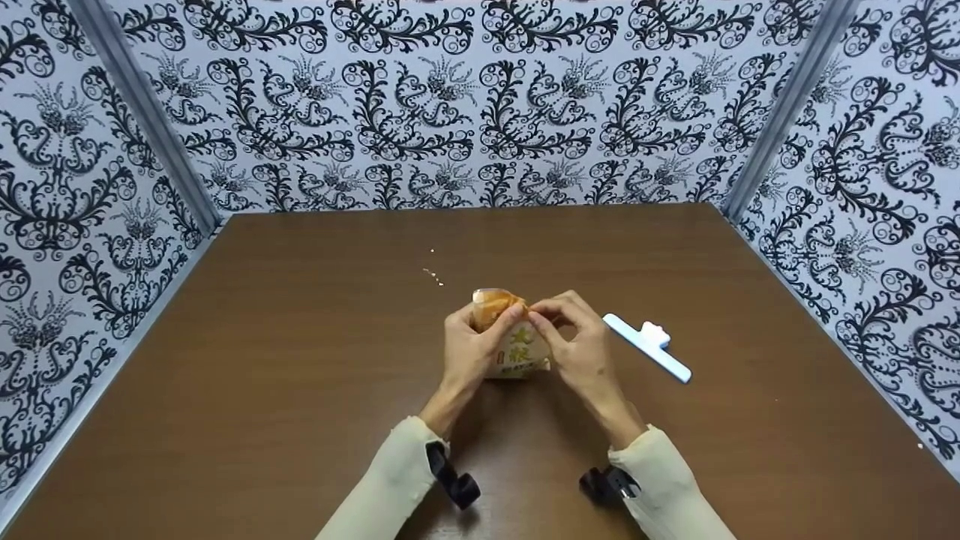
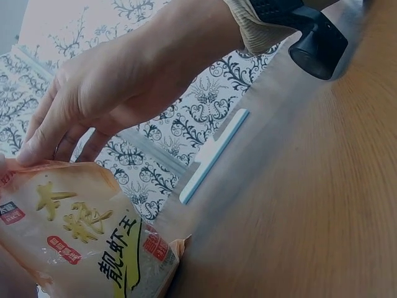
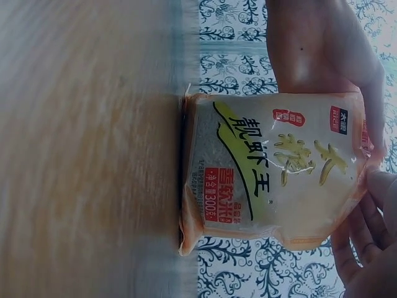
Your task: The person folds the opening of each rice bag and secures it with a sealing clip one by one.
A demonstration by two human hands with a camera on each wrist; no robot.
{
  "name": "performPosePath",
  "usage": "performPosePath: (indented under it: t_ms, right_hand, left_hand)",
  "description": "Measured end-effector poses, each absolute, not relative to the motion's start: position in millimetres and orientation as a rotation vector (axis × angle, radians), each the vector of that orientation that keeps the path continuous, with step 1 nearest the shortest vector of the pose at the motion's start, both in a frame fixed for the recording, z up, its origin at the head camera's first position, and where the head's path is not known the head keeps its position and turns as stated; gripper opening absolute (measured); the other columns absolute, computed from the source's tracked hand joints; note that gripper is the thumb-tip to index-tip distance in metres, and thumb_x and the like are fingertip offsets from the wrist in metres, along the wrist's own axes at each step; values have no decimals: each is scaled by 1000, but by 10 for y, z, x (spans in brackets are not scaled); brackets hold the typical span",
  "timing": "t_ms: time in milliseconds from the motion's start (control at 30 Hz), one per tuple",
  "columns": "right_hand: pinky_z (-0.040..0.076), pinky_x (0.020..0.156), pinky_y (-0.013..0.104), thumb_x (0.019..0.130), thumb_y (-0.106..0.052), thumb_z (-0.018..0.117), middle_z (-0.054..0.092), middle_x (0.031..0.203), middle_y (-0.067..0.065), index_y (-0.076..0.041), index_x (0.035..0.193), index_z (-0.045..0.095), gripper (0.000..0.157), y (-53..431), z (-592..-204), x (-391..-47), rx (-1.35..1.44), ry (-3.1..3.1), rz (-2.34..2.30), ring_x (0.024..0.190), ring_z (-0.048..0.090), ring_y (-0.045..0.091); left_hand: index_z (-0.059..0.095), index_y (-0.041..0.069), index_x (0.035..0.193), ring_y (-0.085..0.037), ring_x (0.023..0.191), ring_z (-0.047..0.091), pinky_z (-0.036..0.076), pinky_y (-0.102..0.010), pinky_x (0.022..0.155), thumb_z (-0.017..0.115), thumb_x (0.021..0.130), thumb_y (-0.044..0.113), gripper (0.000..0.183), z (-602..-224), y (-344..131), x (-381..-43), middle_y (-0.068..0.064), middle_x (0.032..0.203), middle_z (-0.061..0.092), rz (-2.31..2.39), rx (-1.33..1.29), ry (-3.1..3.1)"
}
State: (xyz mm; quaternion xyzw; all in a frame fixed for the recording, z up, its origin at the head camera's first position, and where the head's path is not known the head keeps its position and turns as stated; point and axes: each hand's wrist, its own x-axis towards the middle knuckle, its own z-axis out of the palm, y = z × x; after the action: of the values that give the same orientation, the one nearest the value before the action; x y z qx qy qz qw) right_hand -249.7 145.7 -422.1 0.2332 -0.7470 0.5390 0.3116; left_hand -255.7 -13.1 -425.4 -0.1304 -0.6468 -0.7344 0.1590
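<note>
An orange-and-clear printed plastic food bag [image 1: 517,352] stands upright on the brown table, its bottom resting on the surface. My left hand [image 1: 469,349] grips the bag's top edge from the left, thumb toward me. From the right, my right hand [image 1: 589,349] pinches the same top edge between thumb and fingers, close to the left thumb. Gathered film shows at the bag's top between the hands. In the right wrist view the bag's printed front [image 3: 267,167] faces the camera. To the right of the right hand lies a white bag clip [image 1: 649,349], apart from it.
Small pale crumbs [image 1: 433,277] lie on the table [image 1: 300,337] beyond the bag. Patterned black-and-white walls [image 1: 420,97] enclose the table at the back and both sides. Each wrist carries a black strapped camera over a pale sleeve.
</note>
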Motion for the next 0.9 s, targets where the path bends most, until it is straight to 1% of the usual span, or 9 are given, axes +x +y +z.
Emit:
performPosePath:
  t_ms: [167, 333, 600, 900]
  right_hand:
    - [53, 72, 18, 93, -5, 76, 70, 91, 5, -1, 95, 77, 5, 1453, -4214, -2498, 626, -1960, 1420, 80, 62, 10]
    - [52, 73, 18, 93, -6, 76, 70, 90, 5, -1, 94, 77, 5, 1447, -4210, -2495, 613, -1967, 1418, 80, 61, 10]
    - [51, 75, 17, 93, -6, 76, 70, 90, 4, -3, 94, 77, 4, 1445, -4211, -2493, 603, -1977, 1399, 80, 61, 9]
    - [53, 73, 17, 93, -9, 77, 70, 89, 2, -4, 93, 77, 5, 1447, -4228, -2497, 603, -1970, 1393, 79, 62, 8]
  left_hand:
    - [76, 1, 106, -13, 76, 72, 60, -28, 69, 82, 90, 16, 23, -4249, -137, -2549, -13, 94, 79, -2116, -388, -1852]
    - [77, 2, 106, -13, 74, 72, 60, -28, 68, 84, 89, 18, 24, -4238, -134, -2543, -14, 93, 79, -2098, -355, -1879]
    - [77, -2, 101, -12, 69, 70, 58, -25, 64, 82, 91, 14, 19, -4233, -113, -2560, -16, 88, 78, -2070, -316, -1870]
    - [78, -3, 101, -11, 70, 72, 59, -25, 65, 82, 90, 11, 18, -4239, -103, -2556, -18, 90, 79, -2084, -306, -1843]
